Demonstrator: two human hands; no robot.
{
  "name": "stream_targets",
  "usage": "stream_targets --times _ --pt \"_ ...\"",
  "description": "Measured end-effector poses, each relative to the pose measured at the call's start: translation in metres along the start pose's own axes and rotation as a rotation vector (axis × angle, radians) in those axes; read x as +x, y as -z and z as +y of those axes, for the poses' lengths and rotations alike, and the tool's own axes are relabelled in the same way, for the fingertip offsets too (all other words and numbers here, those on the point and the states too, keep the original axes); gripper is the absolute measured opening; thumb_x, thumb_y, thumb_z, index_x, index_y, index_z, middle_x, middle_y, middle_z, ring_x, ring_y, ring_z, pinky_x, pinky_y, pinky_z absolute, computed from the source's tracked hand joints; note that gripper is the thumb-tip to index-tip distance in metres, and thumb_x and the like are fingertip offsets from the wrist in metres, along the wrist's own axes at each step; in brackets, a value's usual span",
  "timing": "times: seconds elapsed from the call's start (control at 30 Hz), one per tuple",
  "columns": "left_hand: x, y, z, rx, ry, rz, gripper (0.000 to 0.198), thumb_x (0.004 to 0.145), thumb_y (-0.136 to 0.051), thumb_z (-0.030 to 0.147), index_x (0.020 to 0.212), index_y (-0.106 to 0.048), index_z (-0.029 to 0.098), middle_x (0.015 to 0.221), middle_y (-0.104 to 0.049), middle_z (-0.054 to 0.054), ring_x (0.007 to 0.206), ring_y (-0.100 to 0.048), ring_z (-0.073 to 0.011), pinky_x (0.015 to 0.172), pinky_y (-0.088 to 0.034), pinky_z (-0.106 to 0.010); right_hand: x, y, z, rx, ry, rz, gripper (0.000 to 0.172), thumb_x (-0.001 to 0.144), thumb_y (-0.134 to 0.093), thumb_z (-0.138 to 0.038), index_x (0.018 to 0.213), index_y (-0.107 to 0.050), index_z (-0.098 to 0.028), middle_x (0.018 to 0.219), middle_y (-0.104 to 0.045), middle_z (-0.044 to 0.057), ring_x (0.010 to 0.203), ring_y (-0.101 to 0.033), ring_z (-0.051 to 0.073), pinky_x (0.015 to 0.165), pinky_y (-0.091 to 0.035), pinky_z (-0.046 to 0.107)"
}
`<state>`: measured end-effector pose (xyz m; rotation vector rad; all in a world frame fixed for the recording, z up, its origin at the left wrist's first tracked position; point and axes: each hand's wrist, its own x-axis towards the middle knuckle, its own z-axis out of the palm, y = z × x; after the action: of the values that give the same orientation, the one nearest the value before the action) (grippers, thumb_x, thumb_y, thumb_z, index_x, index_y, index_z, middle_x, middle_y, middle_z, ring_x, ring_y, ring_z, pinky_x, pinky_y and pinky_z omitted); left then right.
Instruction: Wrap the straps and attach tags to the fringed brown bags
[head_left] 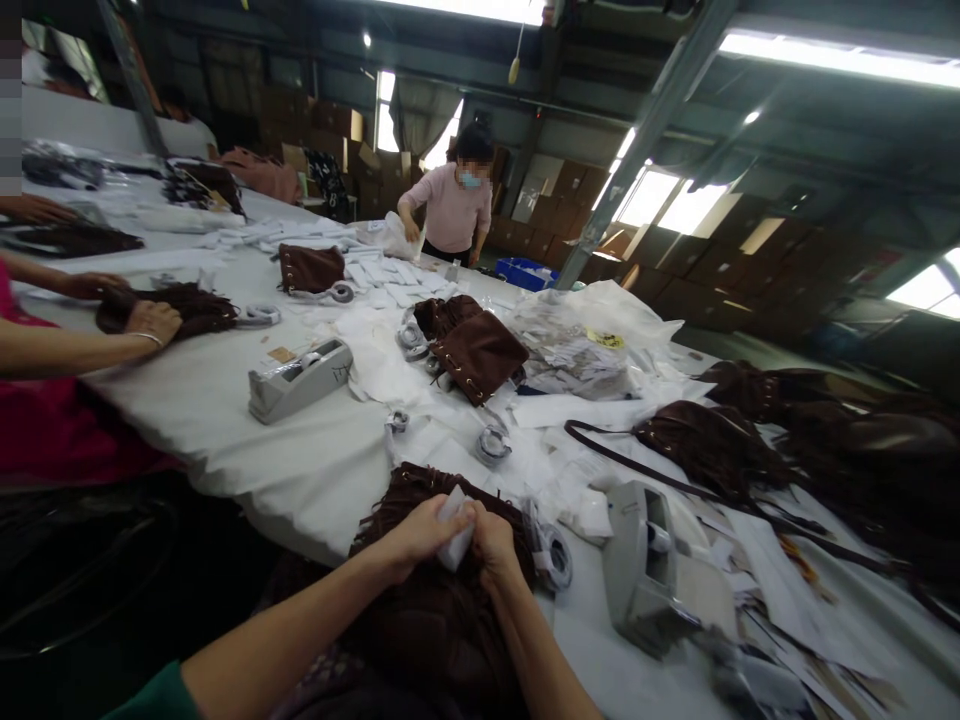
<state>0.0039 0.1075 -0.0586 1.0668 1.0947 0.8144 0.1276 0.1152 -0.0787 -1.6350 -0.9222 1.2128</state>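
A dark brown fringed bag lies in front of me at the table's near edge, partly over my lap. Over it, my left hand is closed on a small folded piece of white paper. My right hand is curled closed against the same white paper, thumb to thumb with the left. What its fingers hold beneath is hidden. A wrapped grey coil of strap sits by the bag's right side.
Grey tape dispensers stand right and left. Ahead lie a brown bag, another coil and a plastic bag of paper pieces. More brown bags are heaped right. A co-worker's hands handle a bag at left; another person stands opposite.
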Motion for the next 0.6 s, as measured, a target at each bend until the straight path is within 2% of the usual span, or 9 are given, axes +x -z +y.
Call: stream_targets --times 0.07,0.13,0.27,0.37,0.5,0.6 --pt "-0.007 -0.003 -0.006 -0.181 -0.011 0.019 0.048 0.069 -0.069 0.047 0.102 -0.063 0.012 0.093 -0.068 -0.008 0.080 -0.059 -0.0187 0.067 -0.043 -0.026 -0.002 -0.002 0.000 0.010 -0.029 0.005 0.032 0.075 -0.056 -0.037 0.051 -0.040 -0.024 0.032 -0.030 -0.009 0.029 -0.026 0.008 0.030 -0.020 0.023" --pt "-0.009 -0.006 -0.013 -0.302 -0.021 0.102 0.050 0.064 -0.074 0.044 0.100 -0.065 0.010 0.089 -0.070 -0.009 0.075 -0.060 -0.0180 0.066 -0.043 -0.025 -0.004 -0.003 0.000 0.006 -0.050 -0.009 0.030 0.076 -0.057 -0.036 0.053 -0.044 -0.022 0.033 -0.031 -0.009 0.029 -0.026 0.008 0.031 -0.021 0.022" --pt "-0.002 -0.008 -0.024 -0.340 -0.091 0.171 0.045 0.062 -0.075 0.038 0.096 -0.071 0.008 0.082 -0.072 -0.008 0.068 -0.060 -0.0176 0.063 -0.042 -0.026 -0.003 0.004 -0.003 -0.042 -0.097 -0.093 0.036 0.074 -0.062 -0.038 0.048 -0.046 -0.020 0.031 -0.035 -0.008 0.028 -0.026 0.006 0.030 -0.018 0.022" --pt "0.002 -0.007 -0.024 -0.208 -0.157 0.202 0.039 0.066 -0.071 0.033 0.098 -0.073 0.010 0.085 -0.073 -0.009 0.071 -0.063 -0.0207 0.067 -0.045 -0.029 0.000 0.006 -0.004 -0.074 -0.134 -0.132 0.042 0.073 -0.064 -0.039 0.042 -0.045 -0.019 0.030 -0.037 -0.005 0.026 -0.027 0.006 0.028 -0.015 0.021" --pt "-0.003 -0.008 -0.020 0.104 -0.288 0.303 0.029 0.077 -0.061 0.028 0.099 -0.074 0.015 0.093 -0.073 -0.009 0.086 -0.064 -0.0252 0.083 -0.046 -0.034 -0.002 0.000 -0.002 -0.044 -0.148 -0.105 0.044 0.076 -0.060 -0.041 0.042 -0.044 -0.019 0.029 -0.036 -0.005 0.026 -0.027 0.005 0.028 -0.016 0.020" --pt "-0.013 -0.008 -0.020 0.362 -0.373 0.239 0.034 0.087 -0.047 0.027 0.111 -0.069 0.017 0.094 -0.069 -0.011 0.086 -0.062 -0.0243 0.084 -0.046 -0.034 -0.006 -0.005 0.000 0.016 -0.160 -0.085 0.042 0.075 -0.061 -0.042 0.044 -0.043 -0.019 0.030 -0.035 -0.007 0.026 -0.026 0.004 0.028 -0.016 0.018"
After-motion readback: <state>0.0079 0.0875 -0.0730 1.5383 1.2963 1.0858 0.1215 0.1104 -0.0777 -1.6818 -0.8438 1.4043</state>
